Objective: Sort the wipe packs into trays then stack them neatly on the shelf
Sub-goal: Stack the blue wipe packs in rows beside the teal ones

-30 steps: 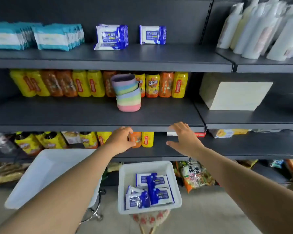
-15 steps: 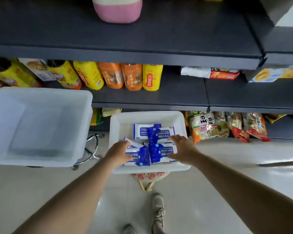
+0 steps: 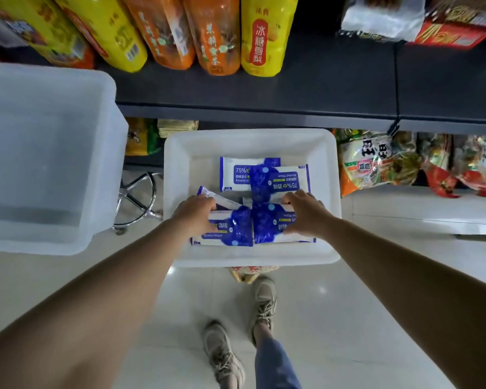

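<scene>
Shop floor, tray (image 3: 180, 164): both hands seemingly on packs.

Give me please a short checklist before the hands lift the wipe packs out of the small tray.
1. Left hand has a grip on the near left pack: ok.
2. Right hand has a grip on the near right pack: ok.
3. Two far packs lie free of both hands: ok.
4. Small tray sits steady on its support: cannot tell.
5. Large tray has room: ok.
</scene>
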The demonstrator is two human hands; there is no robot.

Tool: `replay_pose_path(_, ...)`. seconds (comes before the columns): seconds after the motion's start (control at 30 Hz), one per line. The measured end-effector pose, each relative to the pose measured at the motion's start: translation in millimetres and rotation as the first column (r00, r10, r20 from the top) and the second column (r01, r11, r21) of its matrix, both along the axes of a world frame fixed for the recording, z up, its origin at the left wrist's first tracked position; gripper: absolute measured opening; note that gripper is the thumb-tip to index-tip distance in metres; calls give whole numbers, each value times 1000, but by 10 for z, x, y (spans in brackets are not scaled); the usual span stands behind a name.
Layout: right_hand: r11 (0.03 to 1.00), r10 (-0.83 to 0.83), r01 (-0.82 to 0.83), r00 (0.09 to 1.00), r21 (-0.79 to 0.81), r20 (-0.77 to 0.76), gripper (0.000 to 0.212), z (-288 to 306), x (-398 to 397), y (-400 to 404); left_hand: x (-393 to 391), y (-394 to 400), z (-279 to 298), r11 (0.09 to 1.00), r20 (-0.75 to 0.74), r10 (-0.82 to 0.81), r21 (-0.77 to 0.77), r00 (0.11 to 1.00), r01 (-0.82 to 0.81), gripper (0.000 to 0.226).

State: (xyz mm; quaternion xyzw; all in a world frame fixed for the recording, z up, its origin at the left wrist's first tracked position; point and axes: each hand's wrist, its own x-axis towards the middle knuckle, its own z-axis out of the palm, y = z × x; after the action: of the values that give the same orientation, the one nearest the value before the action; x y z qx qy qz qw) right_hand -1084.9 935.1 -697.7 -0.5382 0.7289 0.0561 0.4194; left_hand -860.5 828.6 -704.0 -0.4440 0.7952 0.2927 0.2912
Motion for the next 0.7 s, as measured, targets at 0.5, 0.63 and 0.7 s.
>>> replay_pose_path(0.5, 977, 212, -211, 977, 33, -13, 55, 38, -68, -67, 29, -70, 60, 986, 17, -8, 168, 1000, 5, 33)
replay_pose_path(0.63, 987, 143, -146, 988, 61, 59, 41, 168, -92, -96, 56, -102, 227, 990, -41, 30, 142, 999, -24, 30)
replay_pose_path(0.7, 996, 81, -84, 994, 41, 69, 32, 310, -108, -100, 77, -136, 371, 990, -81, 82, 125, 993, -72, 31)
